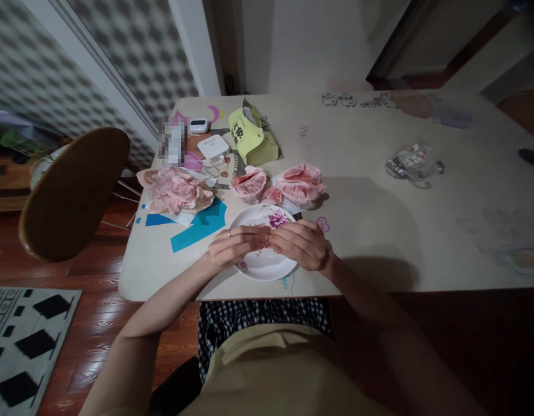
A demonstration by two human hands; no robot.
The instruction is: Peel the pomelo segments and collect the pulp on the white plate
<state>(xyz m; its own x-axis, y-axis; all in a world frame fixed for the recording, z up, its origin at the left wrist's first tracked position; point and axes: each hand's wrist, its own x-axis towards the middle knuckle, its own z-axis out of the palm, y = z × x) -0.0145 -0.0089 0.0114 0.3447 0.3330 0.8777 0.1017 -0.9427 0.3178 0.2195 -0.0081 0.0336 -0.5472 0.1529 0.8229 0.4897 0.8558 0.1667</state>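
My left hand (238, 244) and my right hand (302, 244) meet fingertip to fingertip above a white plate (267, 271) with a purple flower pattern. Both are closed around a piece of red pomelo, mostly hidden by the fingers. Reddish bits of pulp (261, 252) show just below the fingertips. Behind the plate sit two larger chunks of pink pomelo, a left chunk (249, 185) and a right chunk (301, 185), with white membrane on them. A small red pomelo piece (272, 196) lies between them. Left of these is a heap of pinkish peel and membrane (178, 192).
Blue paper cutouts (201, 224) lie left of the plate. Farther back are a yellow-green visor cap (253, 136), a white box-shaped device (213, 147) with a cable, and a small white gadget (199, 126). A clear glass jug (411, 164) stands right. A chair (76, 193) is at left.
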